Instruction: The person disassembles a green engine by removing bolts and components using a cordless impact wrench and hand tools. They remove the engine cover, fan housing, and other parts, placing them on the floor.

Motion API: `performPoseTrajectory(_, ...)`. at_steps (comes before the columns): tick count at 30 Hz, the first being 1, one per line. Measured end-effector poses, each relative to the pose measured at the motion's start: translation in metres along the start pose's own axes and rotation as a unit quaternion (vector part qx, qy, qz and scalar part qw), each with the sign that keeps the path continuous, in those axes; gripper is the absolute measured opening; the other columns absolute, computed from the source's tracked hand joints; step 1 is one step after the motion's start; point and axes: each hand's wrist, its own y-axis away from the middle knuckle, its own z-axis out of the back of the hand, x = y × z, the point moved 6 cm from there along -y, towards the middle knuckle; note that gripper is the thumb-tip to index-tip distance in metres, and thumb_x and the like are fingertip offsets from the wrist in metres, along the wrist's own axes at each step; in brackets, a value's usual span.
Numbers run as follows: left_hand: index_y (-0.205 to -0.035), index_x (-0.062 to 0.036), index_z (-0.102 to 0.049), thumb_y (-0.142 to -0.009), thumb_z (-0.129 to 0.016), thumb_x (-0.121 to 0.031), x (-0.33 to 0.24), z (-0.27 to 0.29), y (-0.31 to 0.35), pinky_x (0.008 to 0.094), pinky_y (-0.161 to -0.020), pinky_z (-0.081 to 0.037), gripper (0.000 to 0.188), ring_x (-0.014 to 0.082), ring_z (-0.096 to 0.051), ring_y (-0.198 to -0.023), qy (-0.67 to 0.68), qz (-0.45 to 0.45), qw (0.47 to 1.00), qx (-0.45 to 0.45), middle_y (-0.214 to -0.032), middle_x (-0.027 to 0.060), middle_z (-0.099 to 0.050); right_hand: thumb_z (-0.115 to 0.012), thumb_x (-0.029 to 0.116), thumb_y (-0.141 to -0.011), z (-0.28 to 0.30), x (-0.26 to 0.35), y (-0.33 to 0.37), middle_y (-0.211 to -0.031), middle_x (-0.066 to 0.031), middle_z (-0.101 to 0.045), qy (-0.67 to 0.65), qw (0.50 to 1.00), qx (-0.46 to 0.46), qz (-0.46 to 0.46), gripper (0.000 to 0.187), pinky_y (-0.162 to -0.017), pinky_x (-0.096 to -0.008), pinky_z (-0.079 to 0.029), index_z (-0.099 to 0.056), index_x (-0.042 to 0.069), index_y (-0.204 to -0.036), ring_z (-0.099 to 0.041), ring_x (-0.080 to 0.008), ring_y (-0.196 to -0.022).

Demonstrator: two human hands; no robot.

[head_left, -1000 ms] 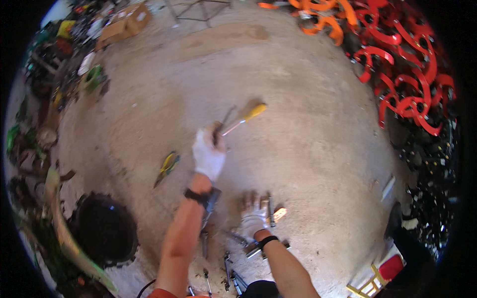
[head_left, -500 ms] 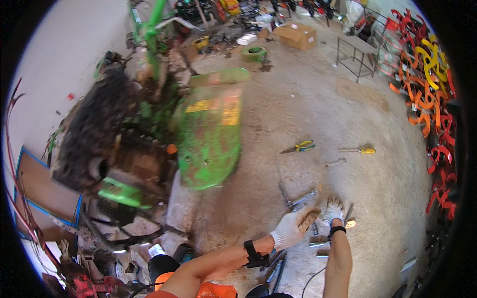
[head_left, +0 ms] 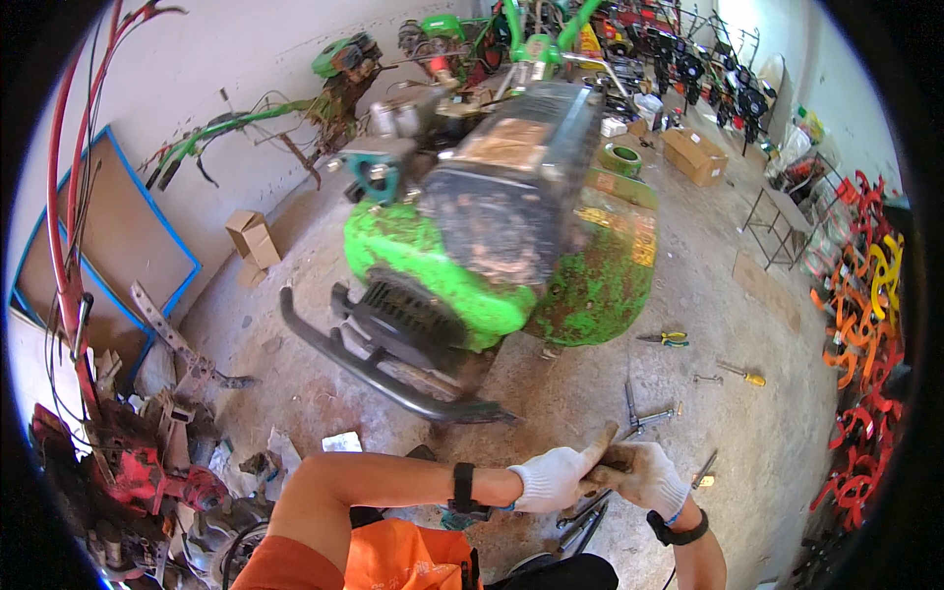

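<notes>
I see my gloved left hand (head_left: 562, 477) touching my right hand (head_left: 646, 474) near metal tools (head_left: 655, 417), but cannot tell whether either grip is closed.

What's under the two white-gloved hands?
Long silver and dark metal tools show on the concrete floor; anything directly beneath the left hand and right hand is covered.
</notes>
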Motion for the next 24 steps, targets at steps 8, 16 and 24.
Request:
performPoseTrajectory(8, -0.172, -0.0042, -0.029, -0.109, -0.067, -0.025, -0.058, 0.122, 0.136, 0.0539, -0.068, -0.062, 0.076, 0.0470, -0.076, -0.078, -0.075, -0.133, 0.986, -0.064, -0.091, 0.0298, -0.074, -0.087, 0.001, -0.089, -0.042, 0.189, 0.051, -0.088, -0.0105, -0.080, 0.161, 0.935, -0.218, 0.228, 0.014, -0.074, -0.0381, -0.062, -0.083, 0.002, -0.102, -0.079, -0.0256, -0.081)
performPoseTrajectory(16, -0.141, -0.0049, -0.061, -0.111, -0.066, -0.022, -0.003, 0.322, 0.287, 0.0402, -0.065, -0.063, 0.035, 0.0331, -0.077, -0.083, -0.266, -0.167, 0.920, -0.236, -0.100, 0.0136, -0.075, -0.090, 0.037, -0.088, -0.176, 0.317, -0.021, -0.099, -0.0119, -0.074, 0.464, 0.737, -0.183, 0.455, 0.065, -0.079, -0.0462, -0.059, -0.072, 0.007, -0.143, -0.072, -0.0336, -0.087)
performPoseTrajectory(24, -0.112, -0.0071, -0.077, -0.108, -0.073, -0.029, 0.125, 0.458, 0.270, 0.0484, -0.074, -0.057, 0.023, 0.0407, -0.071, -0.080, -0.311, -0.083, 0.870, -0.373, -0.089, 0.0222, -0.071, -0.081, 0.041, -0.096, -0.239, 0.302, -0.085, -0.086, -0.0201, -0.070, 0.553, 0.785, -0.087, 0.265, 0.043, -0.075, -0.0523, -0.057, -0.074, 0.005, -0.118, -0.073, -0.0429, -0.086)
